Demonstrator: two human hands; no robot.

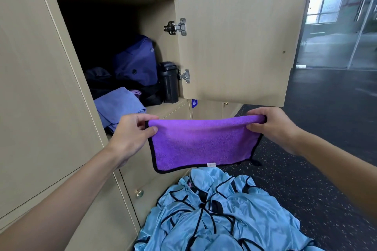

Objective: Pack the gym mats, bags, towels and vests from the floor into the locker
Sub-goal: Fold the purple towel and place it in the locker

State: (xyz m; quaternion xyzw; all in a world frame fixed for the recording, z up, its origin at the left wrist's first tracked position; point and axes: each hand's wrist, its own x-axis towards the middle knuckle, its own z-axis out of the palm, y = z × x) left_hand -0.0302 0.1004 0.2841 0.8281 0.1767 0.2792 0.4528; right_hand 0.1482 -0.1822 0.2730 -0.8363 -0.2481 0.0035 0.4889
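A purple towel (202, 142) with black edging hangs folded in the air below the open locker (98, 26). My left hand (132, 134) pinches its upper left corner and my right hand (273, 126) pinches its upper right corner. Inside the locker stand a blue-purple bag (135, 63), a dark bag (100, 81) and a black bottle (169, 82). A folded lilac towel (118, 106) lies at the locker's front edge. A heap of light blue vests (216, 214) with black trim lies on the floor under the towel.
The locker door (240, 47) stands open to the right, above my right hand. Closed locker doors fill the left wall, one with a brass knob (139, 193). Dark speckled floor (318, 179) extends right toward a glass partition (336, 16).
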